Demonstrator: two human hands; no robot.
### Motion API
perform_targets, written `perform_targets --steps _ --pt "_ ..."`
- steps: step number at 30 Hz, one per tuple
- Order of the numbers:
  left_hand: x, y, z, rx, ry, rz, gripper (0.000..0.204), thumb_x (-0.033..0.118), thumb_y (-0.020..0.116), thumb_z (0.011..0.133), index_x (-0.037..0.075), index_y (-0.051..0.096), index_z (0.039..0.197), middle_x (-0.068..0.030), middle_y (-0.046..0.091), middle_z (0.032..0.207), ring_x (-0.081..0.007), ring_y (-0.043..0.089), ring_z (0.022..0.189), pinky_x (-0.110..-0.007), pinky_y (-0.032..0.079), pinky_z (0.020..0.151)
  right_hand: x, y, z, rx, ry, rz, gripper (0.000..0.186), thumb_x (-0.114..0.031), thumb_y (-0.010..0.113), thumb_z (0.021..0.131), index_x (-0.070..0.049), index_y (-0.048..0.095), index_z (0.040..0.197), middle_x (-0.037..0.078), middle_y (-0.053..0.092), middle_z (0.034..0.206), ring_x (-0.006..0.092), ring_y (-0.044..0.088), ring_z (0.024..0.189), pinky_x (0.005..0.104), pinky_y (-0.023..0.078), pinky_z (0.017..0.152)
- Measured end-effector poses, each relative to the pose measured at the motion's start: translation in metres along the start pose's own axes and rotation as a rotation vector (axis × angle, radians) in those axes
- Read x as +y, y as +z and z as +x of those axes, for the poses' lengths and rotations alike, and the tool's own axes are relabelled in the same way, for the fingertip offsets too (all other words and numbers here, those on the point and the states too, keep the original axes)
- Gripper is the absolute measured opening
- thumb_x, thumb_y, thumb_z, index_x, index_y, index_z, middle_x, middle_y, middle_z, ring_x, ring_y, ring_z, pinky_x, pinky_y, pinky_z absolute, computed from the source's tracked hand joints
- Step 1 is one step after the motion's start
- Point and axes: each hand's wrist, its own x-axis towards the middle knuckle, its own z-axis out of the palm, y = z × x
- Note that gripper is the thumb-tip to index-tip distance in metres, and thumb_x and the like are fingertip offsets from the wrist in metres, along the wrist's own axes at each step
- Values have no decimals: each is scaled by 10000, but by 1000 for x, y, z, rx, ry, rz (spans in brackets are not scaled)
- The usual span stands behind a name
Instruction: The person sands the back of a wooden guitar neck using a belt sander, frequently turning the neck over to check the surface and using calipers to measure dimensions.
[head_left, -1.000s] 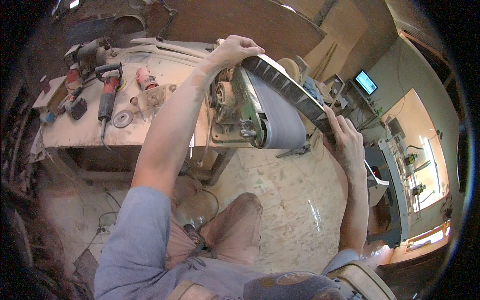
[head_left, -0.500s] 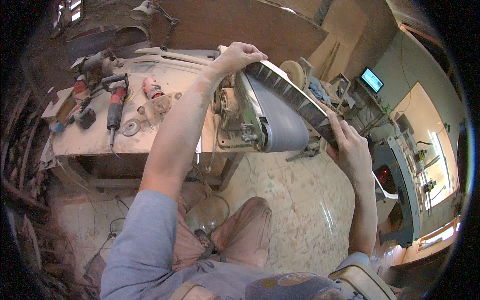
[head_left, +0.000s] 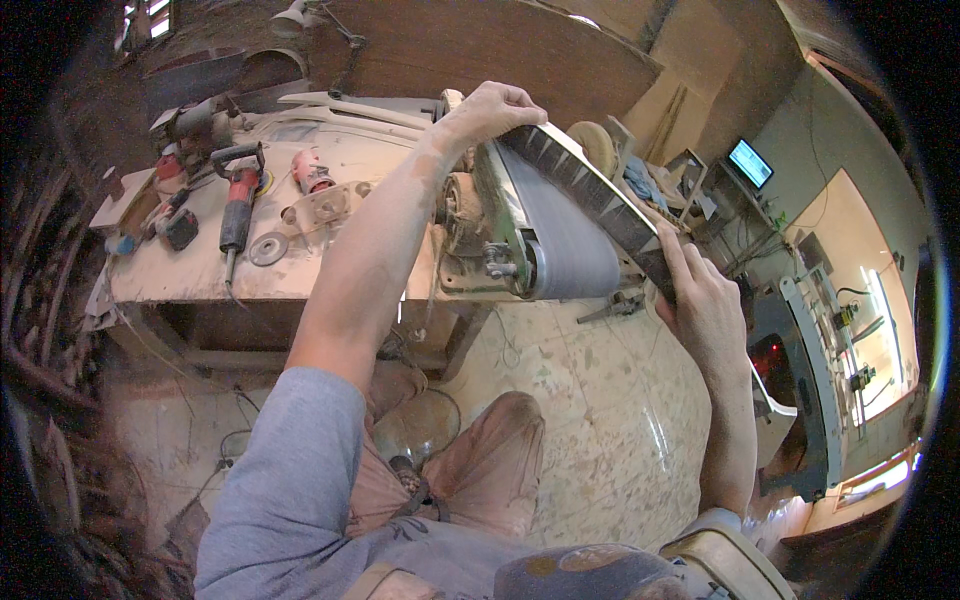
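Observation:
Between my hands I hold a long dark guitar fingerboard (head_left: 603, 202) with pale triangular inlays and a whitish edge. It slants down to the right along the far side of a belt sander's grey belt (head_left: 570, 245); whether it touches the belt, I cannot tell. My left hand (head_left: 492, 112) pinches its upper end with thumb and fingers closed. Around its lower end is my right hand (head_left: 703, 298), fingers along the top edge and thumb beneath. The belt looks smeared, and its front roller (head_left: 532, 268) overhangs the bench's front edge.
On the dusty bench (head_left: 170, 285) to the left lie a red-and-black power tool (head_left: 239, 195), a disc (head_left: 268, 249), a black battery tool (head_left: 180, 230) and pale wooden strips (head_left: 350, 108). A round wheel (head_left: 596, 150) stands beyond the fingerboard. At right are a lit screen (head_left: 750, 163) and a grey machine frame (head_left: 808, 390).
My left hand and the upper end of the fingerboard have shifted slightly right. My right hand keeps nearly the same place, and the grip of both hands looks unchanged.

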Motion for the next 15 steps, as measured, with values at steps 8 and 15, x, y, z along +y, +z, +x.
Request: perform_targets --steps 8,15 --pt "-2 1 6 -25 -1 10 374 401 756 918 85 795 1114 -60 775 1074 -144 688 998 -301 524 926 16 13 4 10 -14 9 903 -141 808 723 -92 395 1526 96 593 1000 264 667 912 401 578 729" --pt "6 1 -3 -22 41 52 311 338 732 924 118 798 1133 -87 780 1069 -172 701 978 -312 529 926 33 28 5 45 -39 32 823 -147 775 767 -96 421 1508 99 626 1056 285 678 977 403 586 779"
